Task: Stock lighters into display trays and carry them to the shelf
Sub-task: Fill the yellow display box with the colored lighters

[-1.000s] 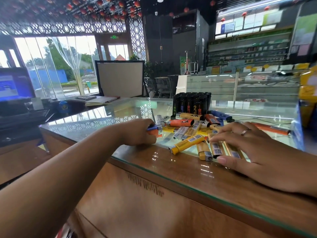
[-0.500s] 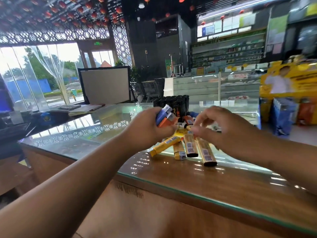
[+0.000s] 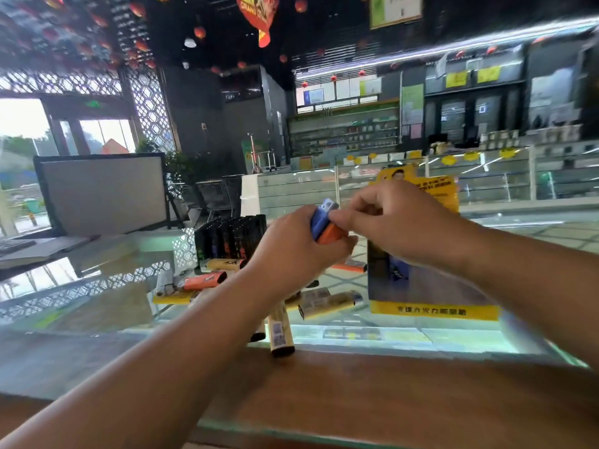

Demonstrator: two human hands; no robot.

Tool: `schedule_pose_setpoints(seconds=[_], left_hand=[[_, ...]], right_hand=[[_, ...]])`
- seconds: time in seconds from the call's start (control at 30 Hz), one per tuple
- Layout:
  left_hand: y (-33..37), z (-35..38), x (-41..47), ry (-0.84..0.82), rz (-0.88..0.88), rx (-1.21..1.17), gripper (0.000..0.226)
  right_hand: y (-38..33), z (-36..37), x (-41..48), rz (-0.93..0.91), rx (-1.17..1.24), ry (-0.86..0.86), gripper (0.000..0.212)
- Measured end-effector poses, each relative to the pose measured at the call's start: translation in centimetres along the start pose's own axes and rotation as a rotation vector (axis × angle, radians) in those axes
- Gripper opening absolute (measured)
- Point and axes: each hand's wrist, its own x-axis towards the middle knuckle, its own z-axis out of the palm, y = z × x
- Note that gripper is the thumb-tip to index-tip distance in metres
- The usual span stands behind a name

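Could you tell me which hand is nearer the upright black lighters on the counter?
Left. The left hand is just right of the black lighters; the right hand is farther right, beyond the left.

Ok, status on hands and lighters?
Left hand grips blue plastic lighter and orange plastic lighter. Right hand pinches the blue one. Loose yellow lighters on glass counter.

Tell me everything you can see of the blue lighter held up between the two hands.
The blue lighter has a blue-violet, plastic-looking body and a pale cap. It is held above the glass counter, tilted cap-up to the right. The left hand grips its lower part, hiding the base; an orange lighter lies against it; the right hand pinches near the cap.
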Motion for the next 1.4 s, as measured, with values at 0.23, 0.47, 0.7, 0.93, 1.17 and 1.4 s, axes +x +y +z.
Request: schedule_pose_setpoints(seconds=[0.23,0.47,0.7,0.93,1.17,1.4], left_hand=[[1.6,3.2,2.8,-0.025,0.048,-0.011,0.039],[-0.2,5.2,3.3,-0.032,0.035,0.020,0.044],[-1.7,5.2,2.9,-0.139,0.108,0.050,0.058],[-1.0,5.7,2.8,-0.155,0.113,0.045,0.069],[-0.6,6.7,2.4,-0.143,0.161,0.169,0.038],[-0.5,7.0,2.2,-0.167,0.171,0.191,0.031]], right_hand=[[3.2,-3.0,0.4,0.068,0.006,0.091,0.036],[5.9,-2.9,0.4,0.063,0.023,0.222,0.033],[7.3,-1.8,-0.6,-0.021,0.155,0.224,0.027],[7.9,-3.7,-0.4,-0.056,0.276,0.236,0.013],[8.8,-6.1,0.0,0.023,0.292,0.257,0.018],[10.4,-6.5,0.2,0.082,0.032,0.251,0.013]])
